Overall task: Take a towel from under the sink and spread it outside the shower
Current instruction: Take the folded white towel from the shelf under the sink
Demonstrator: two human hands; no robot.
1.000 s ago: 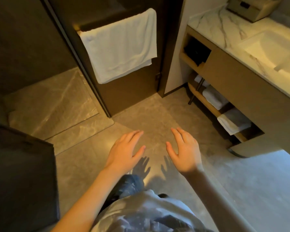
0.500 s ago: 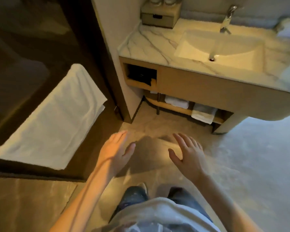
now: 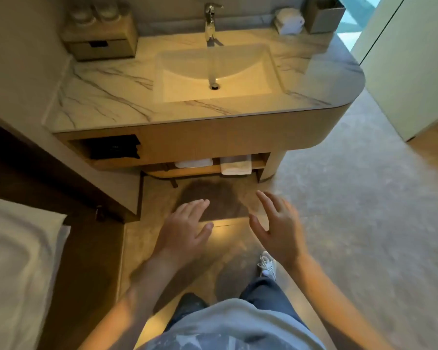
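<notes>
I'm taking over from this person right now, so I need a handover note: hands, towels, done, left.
Left hand open, empty; right hand open, empty; both hover over the floor before the vanity.
Two folded towels lie on the shelf under the sink: left towel, right towel drooping over the shelf edge.
Done: nothing taken yet.
Left: take one towel, spread it outside the shower.

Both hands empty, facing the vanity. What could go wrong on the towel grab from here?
1. Wrong pick: the hung towel at the left edge looks closer than the left folded towel and right folded towel on the low shelf.
2. That shelf sits back under the countertop; bending in may bump its edge or hide the shelf from view.
3. The right folded towel overhangs the shelf front; a one-hand pull could unfold or drop it.
</notes>
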